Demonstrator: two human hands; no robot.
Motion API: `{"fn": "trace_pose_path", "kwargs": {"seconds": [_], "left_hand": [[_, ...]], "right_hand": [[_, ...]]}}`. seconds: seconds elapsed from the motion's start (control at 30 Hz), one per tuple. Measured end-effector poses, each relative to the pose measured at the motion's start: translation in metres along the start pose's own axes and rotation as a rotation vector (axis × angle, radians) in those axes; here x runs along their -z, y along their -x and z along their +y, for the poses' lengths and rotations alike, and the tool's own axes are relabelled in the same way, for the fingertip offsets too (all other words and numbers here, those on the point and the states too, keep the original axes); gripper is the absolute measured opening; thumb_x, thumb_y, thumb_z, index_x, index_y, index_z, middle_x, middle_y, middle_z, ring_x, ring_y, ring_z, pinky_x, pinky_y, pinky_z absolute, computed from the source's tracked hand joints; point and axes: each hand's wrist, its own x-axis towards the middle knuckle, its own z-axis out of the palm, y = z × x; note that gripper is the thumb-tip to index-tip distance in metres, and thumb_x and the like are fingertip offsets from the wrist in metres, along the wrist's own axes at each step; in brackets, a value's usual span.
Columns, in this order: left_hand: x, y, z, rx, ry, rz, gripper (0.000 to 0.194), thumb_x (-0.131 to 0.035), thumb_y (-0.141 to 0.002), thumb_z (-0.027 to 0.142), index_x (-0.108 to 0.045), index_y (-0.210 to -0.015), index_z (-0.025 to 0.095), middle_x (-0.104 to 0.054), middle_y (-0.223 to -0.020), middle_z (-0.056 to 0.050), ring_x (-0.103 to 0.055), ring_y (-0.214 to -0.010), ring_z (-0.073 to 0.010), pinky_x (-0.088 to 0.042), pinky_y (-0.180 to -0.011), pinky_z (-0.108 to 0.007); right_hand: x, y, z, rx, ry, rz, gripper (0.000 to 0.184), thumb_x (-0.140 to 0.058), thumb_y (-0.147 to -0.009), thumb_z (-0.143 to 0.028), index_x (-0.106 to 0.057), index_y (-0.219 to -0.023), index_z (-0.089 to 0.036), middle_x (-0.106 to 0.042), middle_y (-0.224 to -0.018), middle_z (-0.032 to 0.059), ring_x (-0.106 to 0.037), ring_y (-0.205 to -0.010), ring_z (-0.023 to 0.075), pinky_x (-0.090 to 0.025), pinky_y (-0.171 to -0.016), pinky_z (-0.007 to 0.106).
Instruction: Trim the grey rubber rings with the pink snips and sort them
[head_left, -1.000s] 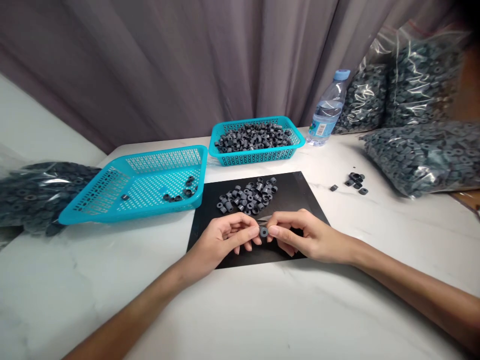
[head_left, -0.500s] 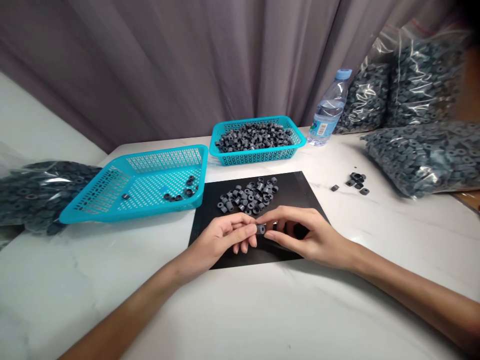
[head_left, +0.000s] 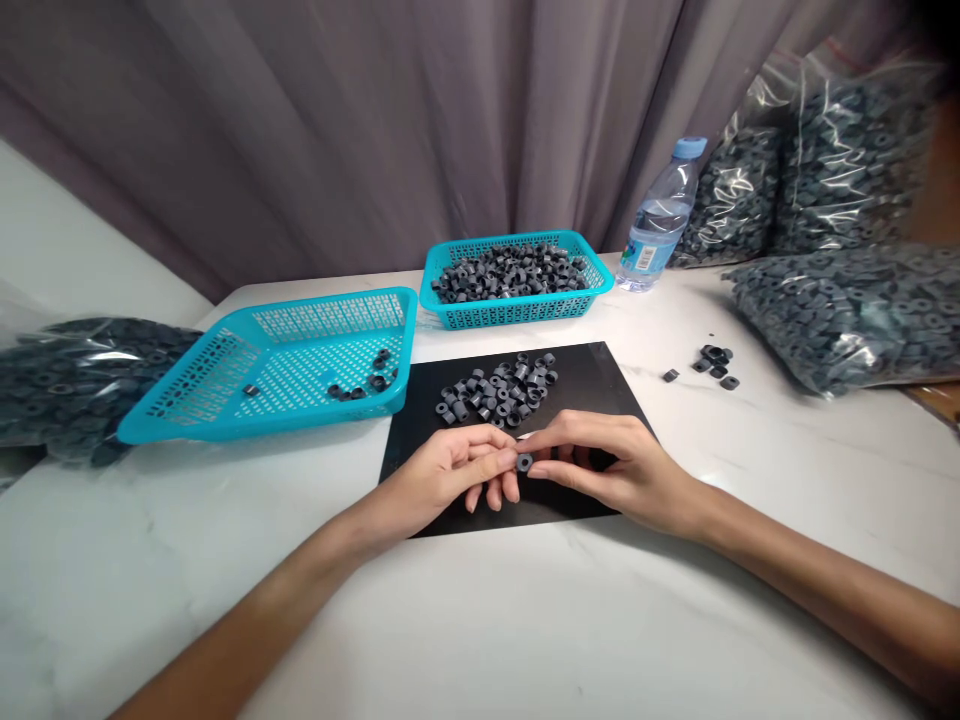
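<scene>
Grey and ring-shaped, one small piece [head_left: 524, 462] sits in the left hand's [head_left: 457, 470] pinched grip above the black mat [head_left: 592, 385]. The right hand's [head_left: 607, 462] finger and thumb stand slightly parted around it.

Tabletop workspace: baskets [head_left: 270, 432] and bags [head_left: 847, 320] of small grey parts [head_left: 499, 390]

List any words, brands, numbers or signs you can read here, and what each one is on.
No text is readable.
Blue label on the clear bottle: printed, with what looks like a barcode, but too small and blurred to read.
Plastic bags, turquoise baskets, black mat: no writing I can make out.
</scene>
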Motion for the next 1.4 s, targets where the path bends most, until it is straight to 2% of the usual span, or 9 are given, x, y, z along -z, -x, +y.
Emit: {"fn": "trace_pose_path", "kwargs": {"seconds": [0.27, 0.4, 0.53, 0.77, 1.13, 1.4], "left_hand": [[0.0002, -0.0012, -0.0051, -0.042, 0.008, 0.072, 0.030, -0.057, -0.100, 0.043, -0.068, -0.101, 0.015, -0.078, -0.090, -0.008, -0.072, -0.074, -0.0150, -0.047, -0.052, -0.018], [0.0014, 0.0009, -0.0052, -0.050, -0.002, 0.091, 0.027, -0.071, -0.092, 0.041, -0.069, -0.102, 0.016, -0.078, -0.084, -0.006, -0.074, -0.078, -0.0176, -0.049, -0.054, -0.018], [0.0018, 0.0020, -0.0044, -0.024, 0.007, 0.097, 0.024, -0.077, -0.088, 0.035, -0.069, -0.101, 0.016, -0.079, -0.084, -0.006, -0.074, -0.082, -0.0180, -0.048, -0.056, -0.018], [-0.0010, 0.0007, -0.0048, -0.028, 0.000, 0.132, 0.023, -0.079, -0.085, 0.035, -0.073, -0.098, 0.017, -0.077, -0.081, -0.005, -0.072, -0.079, -0.0175, -0.045, -0.054, -0.019], [-0.0030, 0.0012, -0.0057, -0.057, -0.025, 0.168, 0.020, -0.081, -0.083, 0.035, -0.078, -0.098, 0.021, -0.076, -0.092, -0.003, -0.062, -0.072, -0.0113, -0.045, -0.054, -0.017], [-0.0049, 0.0012, -0.0053, -0.064, -0.010, 0.154, 0.019, -0.081, -0.083, 0.034, -0.078, -0.096, 0.020, -0.076, -0.092, -0.005, -0.064, -0.075, -0.0137, -0.050, -0.056, -0.019]], "right_hand": [[-0.0005, 0.0001, -0.0016, 0.001, 0.007, 0.031, 0.017, -0.069, -0.095, -0.028, -0.072, -0.110, -0.020, -0.069, -0.087, 0.0010, -0.056, -0.067, 0.0096, -0.047, -0.059, 0.022], [-0.0005, -0.0007, -0.0011, 0.000, 0.026, 0.043, 0.016, -0.069, -0.096, -0.029, -0.072, -0.108, -0.019, -0.068, -0.088, 0.0016, -0.057, -0.067, 0.0096, -0.047, -0.059, 0.022], [-0.0014, -0.0013, -0.0003, -0.009, 0.026, 0.062, 0.015, -0.070, -0.095, -0.031, -0.072, -0.104, -0.019, -0.065, -0.083, 0.0009, -0.057, -0.067, 0.0100, -0.046, -0.057, 0.021], [-0.0031, 0.0001, -0.0004, -0.013, 0.041, 0.067, 0.020, -0.068, -0.096, -0.039, -0.068, -0.097, -0.019, -0.061, -0.078, -0.0003, -0.055, -0.064, 0.0102, -0.047, -0.055, 0.022], [-0.0032, 0.0025, 0.0012, -0.006, 0.062, 0.061, 0.017, -0.068, -0.096, -0.036, -0.065, -0.096, -0.020, -0.060, -0.078, -0.0006, -0.054, -0.063, 0.0099, -0.045, -0.054, 0.022], [-0.0035, 0.0054, 0.0020, 0.008, 0.093, 0.052, 0.018, -0.067, -0.097, -0.037, -0.064, -0.096, -0.020, -0.060, -0.077, -0.0011, -0.054, -0.062, 0.0091, -0.044, -0.054, 0.021]]}}
